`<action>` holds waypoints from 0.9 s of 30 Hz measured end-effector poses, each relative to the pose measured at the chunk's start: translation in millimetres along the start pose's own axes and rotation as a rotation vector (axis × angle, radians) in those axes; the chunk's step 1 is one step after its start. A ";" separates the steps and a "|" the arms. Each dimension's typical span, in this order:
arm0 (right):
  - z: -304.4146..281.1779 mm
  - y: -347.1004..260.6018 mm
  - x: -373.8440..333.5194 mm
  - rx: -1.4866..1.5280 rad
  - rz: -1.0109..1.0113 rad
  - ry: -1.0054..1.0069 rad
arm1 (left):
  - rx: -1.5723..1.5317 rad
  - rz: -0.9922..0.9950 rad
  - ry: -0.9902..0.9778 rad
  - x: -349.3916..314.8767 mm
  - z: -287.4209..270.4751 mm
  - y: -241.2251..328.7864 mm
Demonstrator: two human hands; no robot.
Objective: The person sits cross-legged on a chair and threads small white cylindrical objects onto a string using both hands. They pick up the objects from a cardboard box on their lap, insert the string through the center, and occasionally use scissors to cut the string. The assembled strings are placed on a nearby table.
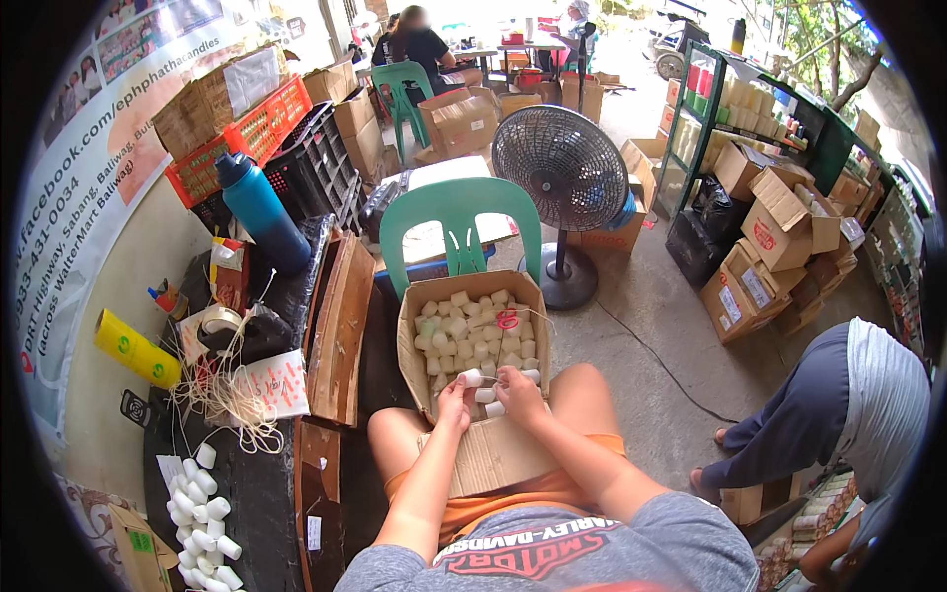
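Observation:
My left hand [455,404] is closed on a small white candle [473,378], held above the near side of an open cardboard box [412,340]. Close beside it, my right hand [521,394] pinches a thin pale wick that runs toward the candle; the fingertips are partly hidden. Many short whitish candles [459,326] fill the box, which sits on a green plastic chair [460,197]. Red-handled scissors [507,319] lie on top of them. Between and below my hands, a few whiter candles [494,408] rest near the box's folded-out flap [498,456].
Left, a dark table [261,493] bears white candles [204,528], tangled string [237,409], tape [217,324] and a blue bottle [261,212]. A black fan [559,168] stands behind the chair. Cartons [755,286] are stacked right; a person [829,405] bends nearby. Others sit far back.

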State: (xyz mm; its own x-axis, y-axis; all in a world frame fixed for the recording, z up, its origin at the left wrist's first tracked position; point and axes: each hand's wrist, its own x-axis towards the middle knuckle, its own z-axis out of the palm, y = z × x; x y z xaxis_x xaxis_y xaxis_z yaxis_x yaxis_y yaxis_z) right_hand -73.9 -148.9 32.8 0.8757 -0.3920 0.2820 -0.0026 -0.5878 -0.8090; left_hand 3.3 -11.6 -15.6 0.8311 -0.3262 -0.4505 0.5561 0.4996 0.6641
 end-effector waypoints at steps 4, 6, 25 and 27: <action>-2.1 8.2 1.8 0.002 -0.094 -0.009 | -0.007 0.036 0.040 0.0 -0.5 0.9; -3.6 5.6 -0.3 0.005 -0.130 0.006 | 0.016 0.051 0.039 1.8 -2.6 -0.3; -3.2 3.9 1.6 -0.045 -0.136 0.032 | 0.248 0.118 -0.032 -5.1 9.7 -2.0; -2.5 7.8 1.5 -0.037 -0.162 0.028 | 0.262 0.109 -0.035 -8.9 15.3 -0.5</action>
State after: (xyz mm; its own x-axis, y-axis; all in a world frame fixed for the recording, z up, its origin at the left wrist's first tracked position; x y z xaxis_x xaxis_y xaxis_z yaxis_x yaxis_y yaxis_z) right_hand -73.9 -155.9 28.2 0.8524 -0.3088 0.4220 0.1196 -0.6705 -0.7322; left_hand -4.2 -21.2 -2.8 0.8834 -0.3116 -0.3501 0.4428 0.3102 0.8412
